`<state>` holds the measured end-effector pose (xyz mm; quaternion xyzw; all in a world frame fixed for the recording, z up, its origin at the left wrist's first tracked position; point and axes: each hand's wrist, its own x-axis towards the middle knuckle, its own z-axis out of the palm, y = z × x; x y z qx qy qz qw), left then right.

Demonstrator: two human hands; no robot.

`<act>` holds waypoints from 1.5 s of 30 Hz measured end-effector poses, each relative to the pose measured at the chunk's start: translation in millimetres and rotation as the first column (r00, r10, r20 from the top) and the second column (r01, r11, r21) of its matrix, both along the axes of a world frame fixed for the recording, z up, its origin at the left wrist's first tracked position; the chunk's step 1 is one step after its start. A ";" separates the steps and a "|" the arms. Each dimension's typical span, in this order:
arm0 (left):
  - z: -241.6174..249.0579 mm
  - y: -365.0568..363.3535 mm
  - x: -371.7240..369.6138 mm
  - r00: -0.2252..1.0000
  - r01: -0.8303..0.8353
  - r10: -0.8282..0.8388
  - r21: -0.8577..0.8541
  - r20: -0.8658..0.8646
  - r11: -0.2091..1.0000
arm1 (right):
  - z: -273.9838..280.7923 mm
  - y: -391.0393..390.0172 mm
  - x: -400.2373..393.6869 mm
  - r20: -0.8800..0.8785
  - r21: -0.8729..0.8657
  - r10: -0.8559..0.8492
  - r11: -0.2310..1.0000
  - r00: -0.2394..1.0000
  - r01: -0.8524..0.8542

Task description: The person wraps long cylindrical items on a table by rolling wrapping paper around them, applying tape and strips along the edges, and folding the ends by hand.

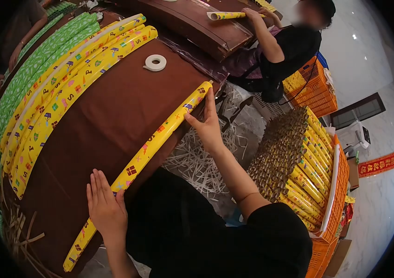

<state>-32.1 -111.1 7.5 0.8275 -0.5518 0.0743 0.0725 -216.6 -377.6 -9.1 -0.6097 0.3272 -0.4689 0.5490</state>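
A long, thin roll of yellow printed wrapping paper point(147, 150) lies slantwise along the near edge of the brown-covered table point(99, 106). My left hand point(106, 208) rests flat across its lower part, fingers stretched out and covering a short stretch of the paper. Near the upper end, my right hand point(208, 125) touches the roll with its fingers extended and the thumb apart. Beyond the roll, a roll of white tape point(154, 62) lies on the brown cover.
Yellow rolls point(78, 88) and green rolls point(44, 55) lie along the table's far left. Orange crates point(340, 185) hold many stacked yellow rolls at right. White paper strips point(206, 162) litter the floor. A co-worker point(294, 46) holds another yellow roll point(227, 15) at a second table.
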 end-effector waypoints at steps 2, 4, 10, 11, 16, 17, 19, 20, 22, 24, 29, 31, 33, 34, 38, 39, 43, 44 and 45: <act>-0.1 -0.7 0.7 1.000 -0.002 0.001 -0.009 -0.003 1.000 | 1.8 -1.1 -4.1 -0.003 -0.019 0.010 1.000 1.000 -0.010; -0.3 -0.6 1.4 1.000 -0.002 0.002 -0.017 -0.005 1.000 | 0.4 -3.2 -5.8 -0.005 -0.037 0.020 0.999 1.000 -0.020; -0.1 -0.7 1.7 1.000 0.011 -0.011 -0.021 0.000 1.000 | -4.3 -5.0 3.8 0.090 0.074 -0.109 0.992 0.990 0.102; -0.6 -0.7 1.9 1.000 0.012 -0.012 -0.025 0.005 1.000 | -9.6 -6.5 4.3 -0.005 -0.012 -0.148 0.989 0.989 0.148; -0.6 -0.5 1.9 1.000 0.011 -0.011 -0.026 0.002 1.000 | -12.8 -9.4 2.2 0.031 -0.028 -0.142 0.989 0.989 0.143; 0.3 -0.7 1.7 1.000 0.012 -0.012 -0.031 -0.001 0.999 | -17.6 -13.5 -0.9 0.077 0.010 -0.126 0.992 0.989 0.126; 0.5 -0.9 1.9 1.000 0.015 -0.015 -0.035 -0.003 0.999 | -13.6 -11.7 0.2 0.123 0.047 -0.113 0.993 0.986 0.108; -0.4 -0.6 2.1 1.000 0.013 -0.013 -0.036 0.004 0.999 | -11.3 -7.7 2.9 0.066 0.044 -0.135 0.990 0.989 0.133; -1.0 -0.7 2.1 1.000 0.013 -0.013 -0.035 0.009 0.999 | -12.2 -5.3 6.8 0.006 0.041 -0.159 0.987 0.987 0.158; -0.6 -0.7 2.8 1.000 0.012 -0.011 -0.026 0.002 1.000 | -20.6 -7.2 7.9 -0.075 -0.082 -0.115 0.991 0.991 0.109; -0.7 -0.4 2.5 1.000 0.010 -0.010 -0.014 -0.012 1.000 | -13.1 -5.9 6.1 -0.023 -0.046 -0.060 0.997 0.998 0.059; -0.1 -0.4 3.0 1.000 0.013 -0.013 -0.021 -0.014 1.000 | -6.2 -2.9 4.5 0.000 -0.026 -0.041 0.999 0.999 0.041; 0.6 -0.7 2.4 1.000 0.010 -0.011 -0.028 -0.019 1.000 | -1.0 -0.8 0.9 0.064 0.011 -0.008 1.000 0.998 0.008; 0.7 -0.8 2.6 1.000 0.011 -0.012 -0.029 -0.020 1.000 | -1.0 -1.1 1.0 0.064 0.010 -0.009 1.000 0.998 0.009; 1.7 -1.2 2.5 1.000 0.010 -0.010 -0.019 -0.015 1.000 | -11.8 -7.0 6.9 -0.006 -0.025 -0.216 0.976 0.976 0.216; 2.1 -1.0 2.2 1.000 0.005 -0.005 -0.011 -0.012 1.000 | -17.4 -9.2 7.3 -0.044 -0.092 -0.272 0.959 0.961 0.268; 2.6 -0.9 2.8 1.000 0.009 -0.009 -0.014 -0.015 1.000 | -27.8 -20.2 0.5 -0.037 -0.067 -0.317 0.947 0.948 0.314; 2.6 -0.5 2.6 1.000 0.006 -0.006 -0.011 -0.022 1.000 | -29.3 -26.2 -4.5 -0.010 -0.070 -0.370 0.927 0.929 0.369; 2.5 -0.6 2.4 1.000 0.005 -0.005 -0.009 -0.029 1.000 | -26.1 -29.7 -6.6 -0.062 -0.273 -0.439 0.871 0.896 0.408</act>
